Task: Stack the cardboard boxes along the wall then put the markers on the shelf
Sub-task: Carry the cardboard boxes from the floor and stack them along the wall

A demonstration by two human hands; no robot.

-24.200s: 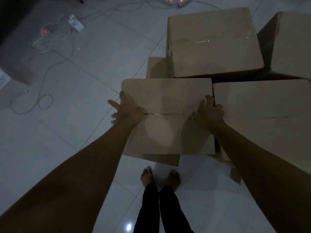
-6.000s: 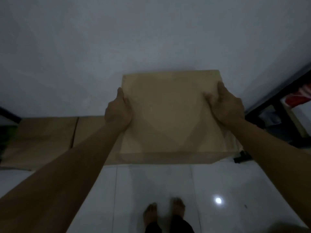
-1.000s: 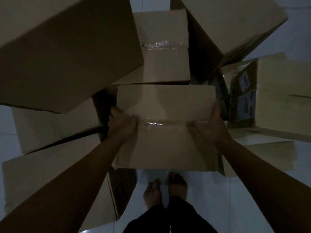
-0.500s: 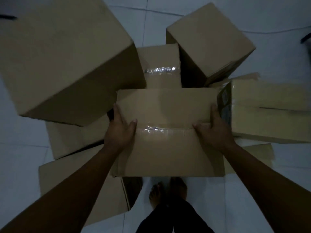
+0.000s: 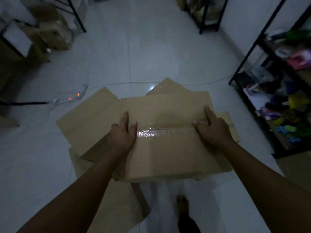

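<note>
A taped cardboard box [image 5: 168, 148] is held in front of me, its clear tape seam running across the top. My left hand [image 5: 123, 134] grips its left edge, thumb on top near the tape. My right hand [image 5: 212, 130] grips its right edge, fingers spread over the top. Beneath and around it more cardboard boxes lie on the floor: one to the left [image 5: 89, 121], one lower left [image 5: 116, 209], one behind [image 5: 168, 86]. A black shelf [image 5: 249, 52] stands at the right with colourful items [image 5: 292, 101]; I cannot pick out markers among them.
White tiled floor [image 5: 143, 52] stretches ahead. A power strip [image 5: 70, 98] with red lights and cables lies at the left. More boxes [image 5: 50, 36] and a black frame sit at the far left, and another black rack [image 5: 208, 15] at the far wall. My feet [image 5: 182, 204] are below.
The view has swung from straight down on the pile to out across the room. The box has stayed in both hands, and the shelf at the right has come into sight.
</note>
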